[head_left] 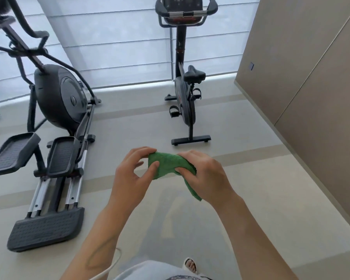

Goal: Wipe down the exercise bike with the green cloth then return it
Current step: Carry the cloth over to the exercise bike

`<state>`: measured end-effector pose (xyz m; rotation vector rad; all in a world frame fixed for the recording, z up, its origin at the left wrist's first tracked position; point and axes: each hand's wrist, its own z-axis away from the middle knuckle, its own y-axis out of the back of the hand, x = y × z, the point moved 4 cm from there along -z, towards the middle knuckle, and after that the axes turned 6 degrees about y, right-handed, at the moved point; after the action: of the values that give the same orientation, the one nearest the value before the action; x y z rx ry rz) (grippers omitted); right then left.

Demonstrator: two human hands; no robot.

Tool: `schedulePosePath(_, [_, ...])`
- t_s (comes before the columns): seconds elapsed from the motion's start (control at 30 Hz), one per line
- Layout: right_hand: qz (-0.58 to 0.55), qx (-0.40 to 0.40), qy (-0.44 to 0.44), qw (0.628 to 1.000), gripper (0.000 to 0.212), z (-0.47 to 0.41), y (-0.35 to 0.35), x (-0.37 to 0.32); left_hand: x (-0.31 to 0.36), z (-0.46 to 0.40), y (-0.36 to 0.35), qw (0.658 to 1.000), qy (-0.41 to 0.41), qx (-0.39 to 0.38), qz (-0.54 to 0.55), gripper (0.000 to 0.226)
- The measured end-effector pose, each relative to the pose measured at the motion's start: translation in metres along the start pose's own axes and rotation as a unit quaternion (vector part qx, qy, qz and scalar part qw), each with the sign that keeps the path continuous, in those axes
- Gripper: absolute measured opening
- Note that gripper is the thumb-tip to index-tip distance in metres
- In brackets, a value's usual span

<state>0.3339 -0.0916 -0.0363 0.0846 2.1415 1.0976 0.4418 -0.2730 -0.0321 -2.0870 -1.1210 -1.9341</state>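
Pinching green cloth between left hand and right hand.

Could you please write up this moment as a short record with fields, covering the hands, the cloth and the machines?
setting: gym room with window blinds and pale floor
left hand: pinches the green cloth at its left edge
right hand: grips the cloth's right side
cloth state: bunched between both hands, in the air
exercise bike: ahead, not touched by cloth
elliptical trainer: to the left, untouched
wiping: not yet begun
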Motion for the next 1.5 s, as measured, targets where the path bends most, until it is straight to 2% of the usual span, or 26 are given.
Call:
schedulePosePath(0.33, [0.016, 0.034, -0.044, 0.998, 0.033, -0.045, 0.026, 0.077, 0.007, -0.087, -0.062, 0.999, -0.031, -0.044, 0.002, 0.028])
schedulePosePath(0.5, [0.022, 0.038, -0.071, 0.996, 0.033, -0.082, 0.023, 0.105, -0.012, -0.144, -0.074, 0.997, -0.029, -0.070, 0.010, 0.028])
schedulePosePath(0.77, [0.046, 0.053, -0.096, 0.993, 0.030, -0.197, 0.004, 0.139, -0.047, -0.282, -0.069, 0.985, -0.040, -0.171, -0.009, 0.037])
schedulePosePath(0.97, [0.059, 0.058, -0.105, 0.991, 0.030, -0.288, -0.025, 0.151, -0.071, -0.376, -0.042, 0.975, -0.086, -0.172, -0.110, 0.045])
schedulePosePath(1.23, [0.065, 0.026, -0.109, 0.992, 0.030, -0.369, -0.060, 0.169, -0.113, -0.451, -0.024, 0.976, -0.071, -0.176, -0.108, 0.045])
schedulePosePath(1.5, [0.056, 0.009, -0.102, 0.993, 0.031, -0.430, -0.072, 0.208, -0.130, -0.519, -0.037, 0.979, -0.069, -0.162, -0.106, 0.042])
